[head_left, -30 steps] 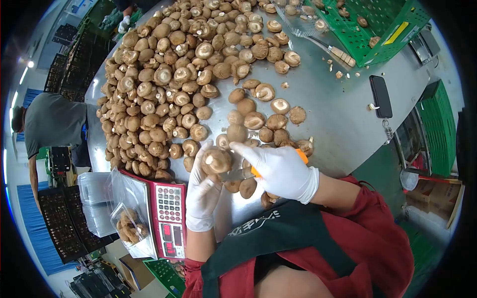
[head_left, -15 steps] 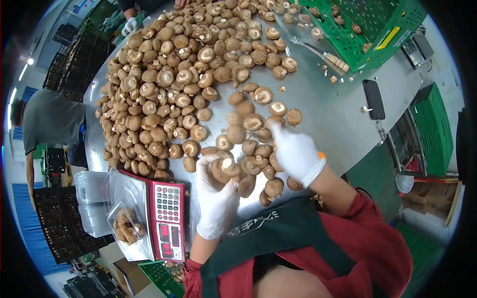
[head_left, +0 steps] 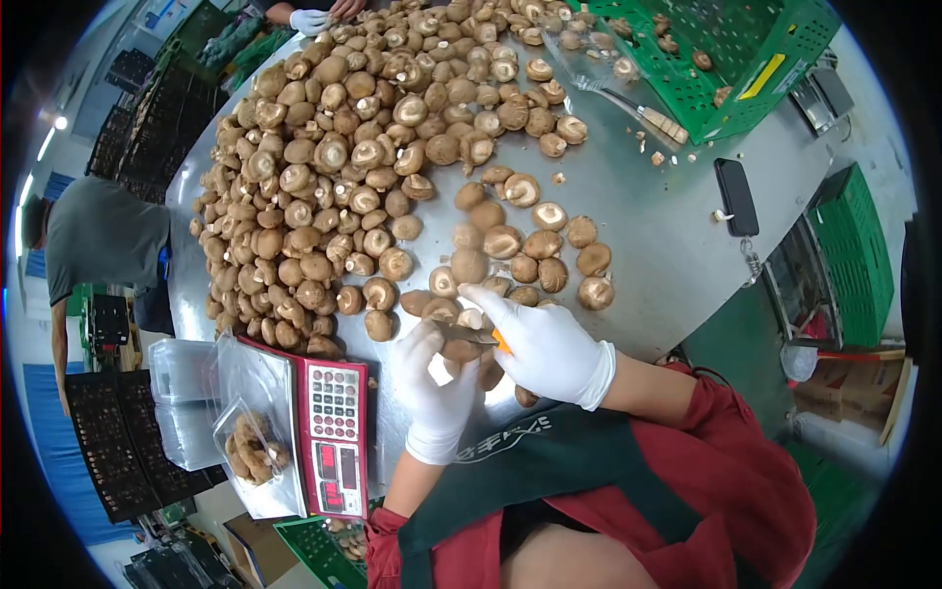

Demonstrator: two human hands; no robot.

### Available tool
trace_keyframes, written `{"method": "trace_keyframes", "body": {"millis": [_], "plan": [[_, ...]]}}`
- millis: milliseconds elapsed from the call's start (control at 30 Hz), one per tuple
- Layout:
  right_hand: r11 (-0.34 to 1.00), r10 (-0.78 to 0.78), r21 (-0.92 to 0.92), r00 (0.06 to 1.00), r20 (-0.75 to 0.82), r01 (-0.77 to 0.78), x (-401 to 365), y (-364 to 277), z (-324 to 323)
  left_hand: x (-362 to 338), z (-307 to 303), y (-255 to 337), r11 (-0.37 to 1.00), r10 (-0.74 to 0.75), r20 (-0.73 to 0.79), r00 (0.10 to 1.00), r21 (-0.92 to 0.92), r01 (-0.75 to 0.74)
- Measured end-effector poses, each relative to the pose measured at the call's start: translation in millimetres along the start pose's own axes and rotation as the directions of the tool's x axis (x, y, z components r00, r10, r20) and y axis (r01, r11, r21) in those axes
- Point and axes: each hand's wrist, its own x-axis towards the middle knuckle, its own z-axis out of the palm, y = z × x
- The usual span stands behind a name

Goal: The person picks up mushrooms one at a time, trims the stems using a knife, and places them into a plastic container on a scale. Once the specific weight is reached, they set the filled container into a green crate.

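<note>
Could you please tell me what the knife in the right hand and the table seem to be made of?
Knife: likely a flat metal blade, dull greyish; the bright orange handle, mostly covered, suggests plastic. Table: probably smooth stainless steel, grey with soft reflections.

Table (head_left: 667, 236): smooth metal, dull sheen. Mushrooms (head_left: 331, 153): mostly matt caps, some cracked and rough. Gloves (head_left: 554, 353): smooth, rubbery-looking. Knife (head_left: 476, 336): metal blade, orange handle looks plastic. Scale (head_left: 319, 447): glossy red plastic casing. Trays (head_left: 184, 432): clear shiny plastic. Crate (head_left: 731, 120): green plastic. Phone (head_left: 736, 196): smooth, glassy black. Tool handle (head_left: 664, 125): wood. Apron (head_left: 579, 471): matt cloth.
</note>
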Motion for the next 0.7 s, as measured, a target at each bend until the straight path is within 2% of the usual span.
{"method": "trace_keyframes", "body": {"millis": [67,167,200,267,333,367,400,467,500,533,567,667,700], "plan": [[0.999,0.005,-0.034,1.000,0.023,-0.004,0.3,0.5,-1.8,4.8,-0.6,2.4,0.989,0.137,0.011,0.991,0.062,-0.137],[0.946,0.294,-0.157,0.955,0.037,-0.285,2.0,33.8,-9.4,4.4,-5.7,2.8,0.984,0.176,-0.012,0.984,0.030,-0.175],[0.950,0.304,-0.091,0.952,0.030,-0.300,-2.7,53.8,-14.8,8.5,-8.3,3.7,0.982,0.188,-0.041,0.981,0.017,-0.187],[0.968,0.154,0.210,0.986,-0.056,-0.140,-6.7,53.2,-23.3,16.9,-11.4,3.9,0.968,0.193,0.029,0.981,0.157,-0.195],[0.851,0.172,0.502,0.985,0.017,-0.157,-0.2,15.3,-40.9,22.8,-6.8,3.1,0.931,0.223,0.110,0.969,0.269,-0.245],[0.888,0.070,0.457,0.997,-0.011,-0.057,1.2,13.6,-35.5,20.9,-2.5,1.9,0.946,0.251,0.103,0.963,0.185,-0.266],[0.887,0.006,0.462,0.999,-0.031,0.009,3.9,13.4,-26.1,20.8,-3.1,4.0,0.961,0.220,0.170,0.961,0.128,-0.243],[0.918,-0.054,0.392,0.998,-0.029,0.061,8.7,23.0,-7.9,10.1,-2.1,0.1,0.979,0.173,0.191,0.966,0.074,-0.190],[0.799,0.020,0.598,0.997,0.081,-0.065,11.5,18.3,-12.3,7.4,-5.1,1.6,0.999,0.032,0.190,0.981,0.008,-0.035],[0.625,0.078,0.742,0.965,0.250,-0.243,14.2,17.0,-17.2,4.0,-8.3,3.6,0.991,-0.111,0.195,0.975,-0.057,0.124],[0.413,0.133,0.804,0.902,0.411,-0.427,16.9,15.6,-22.1,-4.5,-7.1,0.5,0.939,-0.267,0.190,0.945,-0.171,0.299],[0.150,0.004,0.913,0.923,0.384,-0.380,18.1,37.6,-2.4,-6.2,-11.6,-0.3,0.764,-0.472,0.149,0.869,-0.422,0.488],[0.175,0.025,0.902,0.917,0.398,-0.396,19.3,36.7,-1.5,-5.8,-13.2,-1.5,0.746,-0.486,0.152,0.861,-0.441,0.499]]}}
